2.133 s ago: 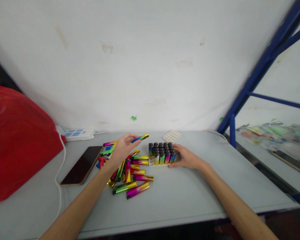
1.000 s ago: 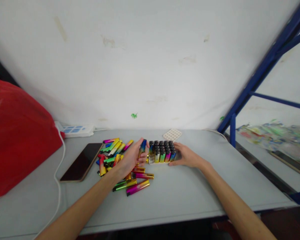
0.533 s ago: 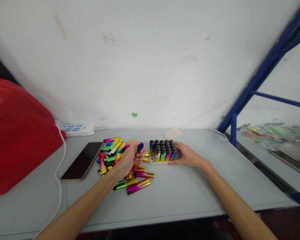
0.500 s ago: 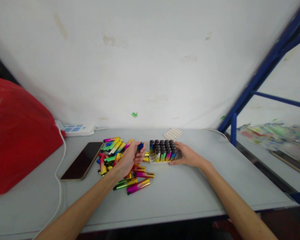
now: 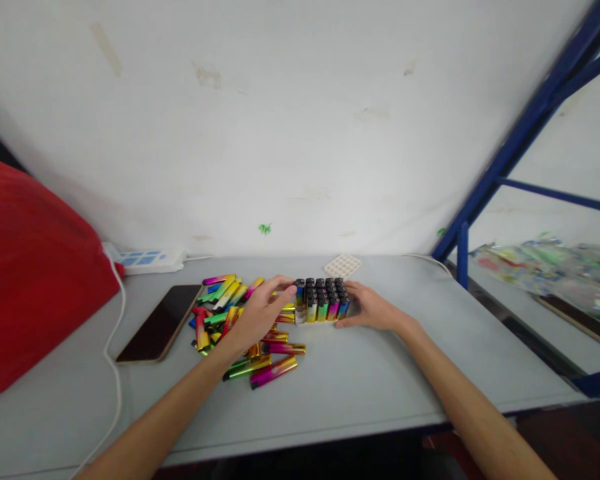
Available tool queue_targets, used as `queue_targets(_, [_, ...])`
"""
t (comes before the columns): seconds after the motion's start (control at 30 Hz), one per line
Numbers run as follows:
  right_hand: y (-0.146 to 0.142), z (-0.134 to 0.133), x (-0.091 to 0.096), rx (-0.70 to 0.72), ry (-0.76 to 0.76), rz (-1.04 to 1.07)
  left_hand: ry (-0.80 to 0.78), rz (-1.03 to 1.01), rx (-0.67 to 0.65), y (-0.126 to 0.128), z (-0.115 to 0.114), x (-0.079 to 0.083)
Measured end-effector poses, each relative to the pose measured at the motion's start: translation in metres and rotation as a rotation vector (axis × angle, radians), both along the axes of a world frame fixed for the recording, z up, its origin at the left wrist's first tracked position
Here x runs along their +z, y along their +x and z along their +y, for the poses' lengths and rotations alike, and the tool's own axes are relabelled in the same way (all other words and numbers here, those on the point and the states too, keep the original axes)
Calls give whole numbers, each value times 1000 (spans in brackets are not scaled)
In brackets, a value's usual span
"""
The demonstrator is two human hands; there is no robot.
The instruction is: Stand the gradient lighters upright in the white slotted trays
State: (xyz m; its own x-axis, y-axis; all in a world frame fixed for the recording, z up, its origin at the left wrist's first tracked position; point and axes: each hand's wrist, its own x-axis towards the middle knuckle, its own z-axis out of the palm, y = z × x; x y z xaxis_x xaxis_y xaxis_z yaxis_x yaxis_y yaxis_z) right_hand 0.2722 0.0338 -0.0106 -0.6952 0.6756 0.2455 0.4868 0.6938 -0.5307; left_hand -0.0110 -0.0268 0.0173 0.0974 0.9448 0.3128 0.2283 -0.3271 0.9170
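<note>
My left hand is at the left end of a white tray that holds rows of upright lighters with black tops. Its thumb and fingers are closed on a blue lighter, which stands upright in the tray's leftmost column. In front of that lighter, part of the column has no lighter in it. My right hand grips the tray's right end, thumb at the front and fingers behind. Under and around my left forearm lies a loose pile of shiny multicoloured lighters.
A phone lies left of the pile. Farther left are a white cable, a power strip and a large red bag. A white dimpled piece lies behind the tray. A blue metal frame stands at the right.
My left hand has moved right, from above the pile to the tray's left end, bringing the blue lighter into the leftmost column. My right hand stays on the tray. The view has shifted slightly.
</note>
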Motion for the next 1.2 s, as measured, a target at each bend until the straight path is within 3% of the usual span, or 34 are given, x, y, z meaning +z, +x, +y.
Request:
queue_targets(0.2, [-1, -1, 3, -10, -10, -6, 92, 120, 14, -2, 2, -4])
queue_targets(0.43, [0, 0, 1, -2, -2, -5, 35, 199, -34, -5, 6, -12])
queue_targets(0.63, [1, 2, -3, 0, 12, 10, 10, 213, -17, -3, 3, -6])
queue_targets(0.8, [2, 2, -4, -14, -3, 10, 116, 406, 4, -30, 13, -5])
queue_targets(1.0, [1, 2, -4, -14, 2, -7, 111, 721, -98, -70, 31, -19])
queue_targets(1.2, [2, 2, -4, -17, 0, 9, 98, 667, -111, -70, 29, -15])
